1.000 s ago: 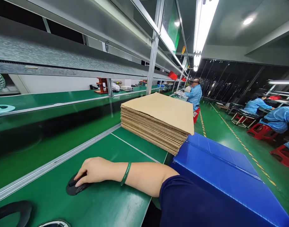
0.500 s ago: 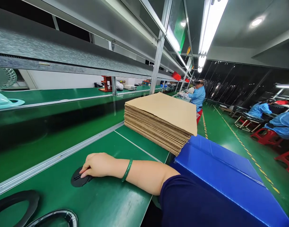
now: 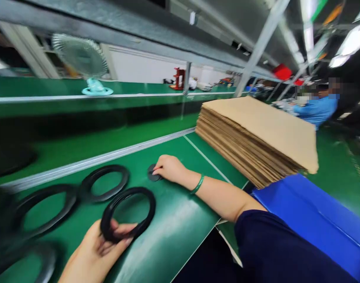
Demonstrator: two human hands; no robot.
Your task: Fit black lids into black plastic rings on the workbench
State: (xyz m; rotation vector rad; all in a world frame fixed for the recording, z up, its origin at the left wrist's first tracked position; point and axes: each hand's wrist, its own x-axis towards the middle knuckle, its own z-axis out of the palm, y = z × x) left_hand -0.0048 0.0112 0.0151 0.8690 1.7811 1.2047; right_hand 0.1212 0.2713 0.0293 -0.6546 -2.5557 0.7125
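Black and round, the held ring appears as an oval, its long axis running from lower left to upper right and its opening turned towards the wearer. The left grip pinches it at the lower left of the band, thumb on the near side and fingers reaching through the opening; most of the ring extends beyond the fingertips, up and to the right. Whether its rim touches the green counter cannot be told.

Farther off, a black disc lies flat on the counter, so round that no long axis can be told. It sits just left of and partly under the right grip, whose thumb and fingertips are close together at its upper right; blur hides whether they pinch or merely press. Another ring lies left of the disc. A cardboard stack stands beyond the right forearm.
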